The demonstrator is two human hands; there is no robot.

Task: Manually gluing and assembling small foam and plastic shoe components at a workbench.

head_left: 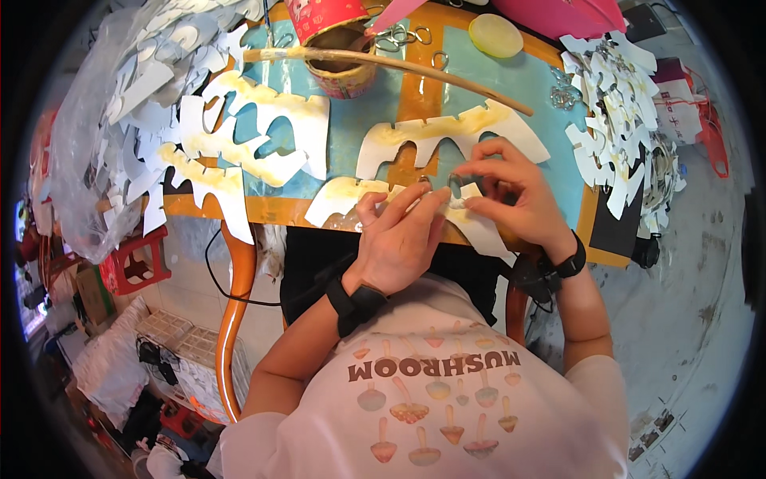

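A white cut-out piece [343,198] with notches and yellowish glue along its edge lies at the near table edge. My left hand [396,239] bends over it, fingers pressed together on its middle. The other end [483,230] of this piece shows under my right hand [515,191]. My right thumb and fingers are closed on a small metal ring [456,185] standing at the piece's edge. Another metal ring [424,182] shows partly beside my left fingertips. Just beyond lies a second glued white piece [383,144]. My fingers partly hide the contact points.
More glued white pieces [307,120] lie at left, before a heap of white pieces [171,48]. A red tin [319,20], a long wooden stick [351,55], a yellow round lid [495,36] and loose metal rings [395,37] are at the back. White pieces [610,120] pile at right.
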